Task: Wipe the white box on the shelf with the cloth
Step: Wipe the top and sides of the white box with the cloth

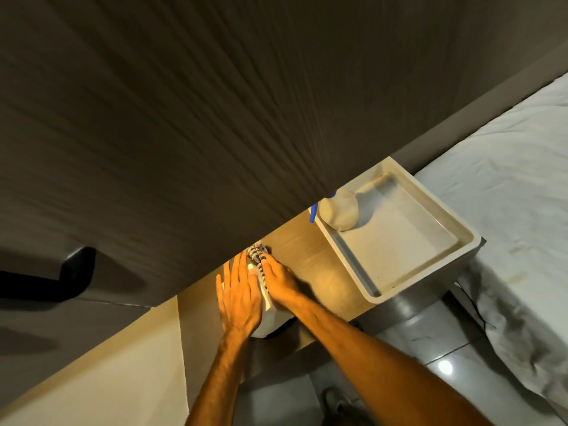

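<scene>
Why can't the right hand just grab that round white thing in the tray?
It probably could. The right hand is pressing the striped cloth on the white box, and only bare shelf lies between it and the round white object.

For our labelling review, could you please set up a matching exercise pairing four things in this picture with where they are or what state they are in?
Things:
1. left hand
2. right hand
3. white tray
4. white box

Places or states:
A. at the far right end of the shelf, holding a pale rounded bottle
B. flat, fingers spread, on top of the box
C. pressing the striped cloth
D. under both hands, at the shelf's front edge

Pairs: 1-B, 2-C, 3-A, 4-D
</scene>
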The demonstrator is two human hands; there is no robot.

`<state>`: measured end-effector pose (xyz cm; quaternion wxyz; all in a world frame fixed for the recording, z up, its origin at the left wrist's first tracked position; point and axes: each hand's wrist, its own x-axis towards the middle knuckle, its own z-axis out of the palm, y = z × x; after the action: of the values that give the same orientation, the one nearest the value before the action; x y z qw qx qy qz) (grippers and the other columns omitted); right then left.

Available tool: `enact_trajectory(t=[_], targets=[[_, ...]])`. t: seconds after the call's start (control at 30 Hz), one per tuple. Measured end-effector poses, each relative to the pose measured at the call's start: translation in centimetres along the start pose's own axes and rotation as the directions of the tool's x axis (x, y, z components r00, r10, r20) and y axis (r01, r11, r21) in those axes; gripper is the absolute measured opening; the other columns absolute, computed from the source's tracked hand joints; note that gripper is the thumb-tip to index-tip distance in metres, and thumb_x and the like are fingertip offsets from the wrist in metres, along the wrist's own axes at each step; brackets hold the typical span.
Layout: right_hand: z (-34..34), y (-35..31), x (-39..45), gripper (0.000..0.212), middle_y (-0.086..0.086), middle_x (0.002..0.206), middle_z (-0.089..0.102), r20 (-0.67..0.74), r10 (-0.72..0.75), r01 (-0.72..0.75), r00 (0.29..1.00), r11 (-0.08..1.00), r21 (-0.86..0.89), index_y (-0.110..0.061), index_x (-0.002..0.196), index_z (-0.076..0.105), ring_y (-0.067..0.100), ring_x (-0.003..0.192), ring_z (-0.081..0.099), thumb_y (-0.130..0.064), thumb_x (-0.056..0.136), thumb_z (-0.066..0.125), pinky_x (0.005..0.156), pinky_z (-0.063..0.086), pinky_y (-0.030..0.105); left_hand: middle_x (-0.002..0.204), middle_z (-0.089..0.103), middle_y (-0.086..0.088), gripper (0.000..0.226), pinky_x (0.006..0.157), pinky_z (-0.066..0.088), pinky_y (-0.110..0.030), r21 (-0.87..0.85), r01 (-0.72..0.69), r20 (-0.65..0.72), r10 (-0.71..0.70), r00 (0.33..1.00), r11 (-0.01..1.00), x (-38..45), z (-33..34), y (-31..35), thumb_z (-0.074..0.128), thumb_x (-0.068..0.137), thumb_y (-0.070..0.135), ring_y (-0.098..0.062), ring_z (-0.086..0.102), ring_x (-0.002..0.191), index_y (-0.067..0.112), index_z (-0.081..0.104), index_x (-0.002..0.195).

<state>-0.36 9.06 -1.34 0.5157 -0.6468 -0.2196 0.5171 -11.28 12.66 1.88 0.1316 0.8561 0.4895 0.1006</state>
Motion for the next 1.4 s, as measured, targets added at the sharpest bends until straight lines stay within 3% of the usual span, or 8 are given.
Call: enact_trajectory(t=[0.23, 0.33, 0.57, 0.7, 0.83, 0.97, 1.3, 1.4], targets=[[0.1, 4.6, -5.5, 0.035, -0.007, 0.121, 0.062, -0.090, -0.005, 0.012, 0.996, 0.997, 0.074, -0.037, 0.134, 0.055, -0.014, 0.086, 0.059, -0.045, 0.102, 0.042, 0.060, 0.046, 0.003, 0.166, 0.022, -0.001, 0.084, 0.127, 0.000, -0.047, 0.062, -0.012, -0.006, 0.012, 1.000, 0.998, 0.2, 0.2, -0.5, -0.008, 0.091, 0.072, -0.017, 0.008, 0.155, 0.026, 0.017, 0.157], [0.8, 3.4, -4.7, 0.027, -0.012, 0.127, 0.055, -0.025, -0.092, 0.093, 0.995, 0.995, 0.033, -0.032, 0.129, 0.056, -0.027, 0.091, 0.053, -0.031, 0.104, 0.045, 0.071, 0.041, -0.007, 0.167, 0.015, 0.001, 0.091, 0.126, -0.002, -0.047, 0.049, -0.057, -0.008, 0.058, 0.998, 0.997, -0.1, 0.0, -0.3, -0.008, 0.088, 0.078, -0.011, 0.000, 0.152, 0.024, 0.015, 0.158], [-1.8, 1.0, -2.3, 0.041, 0.003, 0.140, 0.055, -0.064, -0.053, 0.050, 0.997, 0.997, -0.052, -0.029, 0.143, 0.047, 0.010, 0.117, 0.055, -0.039, 0.105, 0.035, 0.094, 0.039, 0.017, 0.167, 0.021, 0.000, 0.070, 0.128, 0.000, -0.047, 0.002, 0.033, 0.013, -0.033, 0.999, 0.999, 0.2, -0.3, -0.1, 0.008, 0.097, 0.061, -0.009, 0.005, 0.153, 0.026, 0.018, 0.157], [-0.3, 4.9, -5.9, 0.034, -0.017, 0.116, 0.060, -0.106, -0.072, 0.067, 0.992, 0.997, -0.044, -0.038, 0.134, 0.053, -0.016, 0.089, 0.056, -0.041, 0.104, 0.039, 0.062, 0.043, -0.003, 0.166, 0.023, -0.005, 0.082, 0.128, 0.003, -0.050, 0.062, 0.008, 0.021, -0.010, 1.000, 0.998, 0.0, -0.1, -0.3, -0.002, 0.093, 0.068, -0.021, 0.011, 0.155, 0.021, 0.018, 0.157], [0.5, 2.7, -4.6, 0.018, -0.006, 0.123, 0.062, -0.063, -0.114, 0.104, 0.992, 0.984, -0.143, -0.037, 0.118, 0.055, -0.018, 0.099, 0.057, -0.032, 0.104, 0.045, 0.074, 0.039, -0.007, 0.167, 0.015, -0.004, 0.100, 0.128, -0.003, -0.046, 0.045, -0.047, 0.009, 0.047, 0.999, 0.998, -0.4, -0.3, -0.2, -0.011, 0.084, 0.081, -0.014, 0.001, 0.153, 0.018, 0.015, 0.158], [-0.2, -0.1, -1.0, 0.042, 0.010, 0.141, 0.055, -0.003, -0.134, 0.134, 0.991, 0.990, -0.044, -0.021, 0.143, 0.048, 0.012, 0.114, 0.055, -0.037, 0.106, 0.034, 0.093, 0.041, 0.022, 0.167, 0.019, -0.002, 0.079, 0.128, -0.002, -0.045, 0.006, 0.008, -0.004, -0.008, 1.000, 1.000, -0.2, -0.3, 0.2, 0.000, 0.095, 0.067, -0.008, 0.002, 0.150, 0.022, 0.018, 0.157], [1.5, 4.3, -5.9, 0.030, -0.014, 0.112, 0.060, -0.161, -0.067, 0.051, 0.985, 0.994, -0.100, -0.035, 0.127, 0.055, -0.001, 0.099, 0.059, -0.045, 0.102, 0.044, 0.061, 0.046, 0.003, 0.165, 0.026, -0.006, 0.093, 0.128, 0.002, -0.048, 0.052, 0.004, -0.006, -0.004, 1.000, 0.999, -0.3, -0.3, 0.3, -0.010, 0.088, 0.075, -0.018, 0.012, 0.154, 0.020, 0.020, 0.156], [1.3, 1.2, -3.2, 0.040, -0.004, 0.133, 0.055, -0.047, -0.092, 0.091, 0.995, 0.995, -0.037, -0.029, 0.141, 0.047, 0.006, 0.123, 0.051, -0.042, 0.104, 0.039, 0.086, 0.037, -0.001, 0.165, 0.020, -0.003, 0.095, 0.126, 0.001, -0.047, 0.073, -0.053, -0.011, 0.054, 0.998, 0.996, -0.5, -0.5, 0.3, -0.008, 0.088, 0.077, -0.018, 0.008, 0.152, 0.018, 0.019, 0.157]])
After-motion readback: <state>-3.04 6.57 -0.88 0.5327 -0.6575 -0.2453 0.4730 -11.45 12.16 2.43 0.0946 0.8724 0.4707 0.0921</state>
